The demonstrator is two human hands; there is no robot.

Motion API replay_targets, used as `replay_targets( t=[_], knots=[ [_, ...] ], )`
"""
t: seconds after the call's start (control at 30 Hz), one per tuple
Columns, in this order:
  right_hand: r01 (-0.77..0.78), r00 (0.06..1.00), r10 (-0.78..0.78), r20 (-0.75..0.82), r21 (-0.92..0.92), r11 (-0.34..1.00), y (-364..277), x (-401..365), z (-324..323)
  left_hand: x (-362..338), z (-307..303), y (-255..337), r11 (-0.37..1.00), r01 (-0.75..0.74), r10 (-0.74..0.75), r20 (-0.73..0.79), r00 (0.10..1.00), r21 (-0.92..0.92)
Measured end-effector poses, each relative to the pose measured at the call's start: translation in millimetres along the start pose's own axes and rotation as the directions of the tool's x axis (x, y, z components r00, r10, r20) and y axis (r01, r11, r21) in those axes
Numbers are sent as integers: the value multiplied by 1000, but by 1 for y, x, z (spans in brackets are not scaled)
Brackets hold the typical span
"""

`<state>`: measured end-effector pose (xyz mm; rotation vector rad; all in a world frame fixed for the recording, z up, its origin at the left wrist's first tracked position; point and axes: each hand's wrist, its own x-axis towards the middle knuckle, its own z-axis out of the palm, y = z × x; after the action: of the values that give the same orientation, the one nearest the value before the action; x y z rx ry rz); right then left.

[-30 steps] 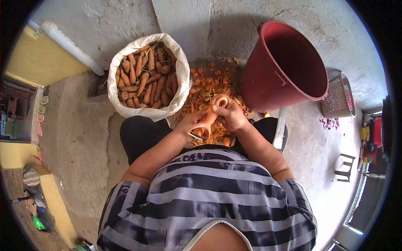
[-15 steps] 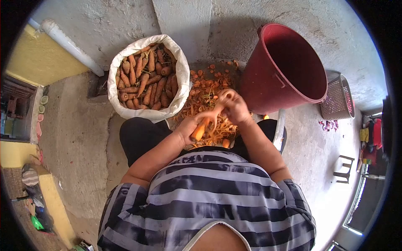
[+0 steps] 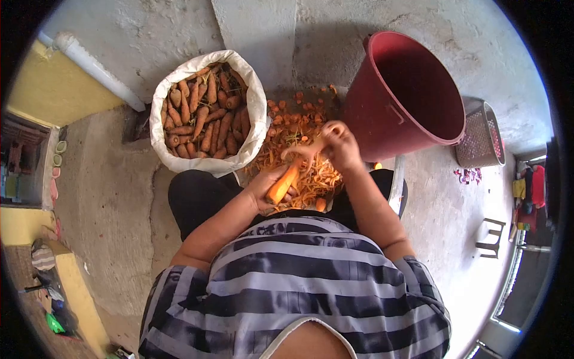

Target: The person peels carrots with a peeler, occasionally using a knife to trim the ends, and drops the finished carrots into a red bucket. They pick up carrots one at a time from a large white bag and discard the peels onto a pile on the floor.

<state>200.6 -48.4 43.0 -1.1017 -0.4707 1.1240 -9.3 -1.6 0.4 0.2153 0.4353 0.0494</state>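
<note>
My left hand [image 3: 261,186] is wrapped round a carrot [image 3: 280,189], its orange flesh bared and its thick end toward me. The fingers of my right hand [image 3: 342,148] are closed round the handle of a pale pinkish Y-shaped peeler [image 3: 305,150]. The peeler's forked head overlaps the far tip of the carrot in this view. Below both hands spreads a pile of orange carrot peelings [image 3: 318,180]. Another peeled carrot [image 3: 320,204] lies among them, close to my lap.
A white sack [image 3: 258,106] of unpeeled carrots [image 3: 208,119] stands front left, its rim rolled down. Front right, a tall red bin [image 3: 373,102] leans toward me. Beyond it are a grey perforated basket [image 3: 476,142] and a small dark stool [image 3: 491,238]. A concrete wall [image 3: 323,36] rises ahead.
My right hand and the peeler have shifted slightly right and away from my left hand. The carrot is now tilted more upright, showing more of its peeled side.
</note>
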Motion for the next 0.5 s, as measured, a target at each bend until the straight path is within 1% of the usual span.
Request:
replay_targets(
  t=[0.03, 0.07, 0.1, 0.13, 0.17, 0.2, 0.23, 0.27, 0.3, 0.33, 0.4, 0.43, 0.47, 0.5],
  knots=[
    [79, 991, -81, -110, -28, 997, 3, 12, -16, 0, -1, -1, 1000, 10, -10, 11, 1000, -21],
    [135, 982, -149, -119, -120, 984, 3, 21, -35, 1, -1, -1, 999, 17, -16, 24, 1000, -41],
    [125, 985, -128, -117, -36, 992, -5, 17, -33, 2, -3, 0, 996, 39, -35, 52, 998, -80],
    [114, 988, -108, -112, 49, 992, -12, 14, -30, 3, -4, 0, 998, 28, -27, 19, 999, -62],
    [88, 991, -83, -107, 37, 995, -14, 9, -23, 5, -5, 1, 999, 17, -17, -14, 1000, -43],
    [61, 993, -58, -102, 25, 998, -20, -4, -2, 5, -4, 1, 1000, 5, -6, -46, 999, -24],
    [-41, 999, 42, 2, -9, 999, -16, -11, 3, 6, -3, 1, 998, -22, 25, -50, 998, 55],
    [-108, 979, 92, 181, 78, 991, -6, -14, 3, 6, -2, 1, 990, -48, 56, -52, 997, 134],
    [-134, 978, 125, 170, 39, 990, -1, -10, 0, 7, -3, 1, 974, -73, 86, -51, 995, 213],
    [-161, 975, 159, 157, 2, 987, 4, -5, -4, 7, -3, 1, 982, -54, 65, -57, 996, 179],
    [-83, 991, 86, -100, 32, 996, 7, 12, -20, 7, -5, 1, 994, -16, 23, -69, 997, 109],
    [-44, 988, 36, -153, -53, 998, 4, 20, -30, 5, -4, 0, 991, -29, 43, -104, 994, 127],
    [39, 953, -88, -291, -171, 984, 7, 25, -34, 2, -1, -2, 989, -42, 62, -137, 989, 144],
    [29, 961, -67, -268, -143, 989, 2, 23, -33, 1, 1, -2, 985, -53, 81, -169, 982, 163]
  ],
)
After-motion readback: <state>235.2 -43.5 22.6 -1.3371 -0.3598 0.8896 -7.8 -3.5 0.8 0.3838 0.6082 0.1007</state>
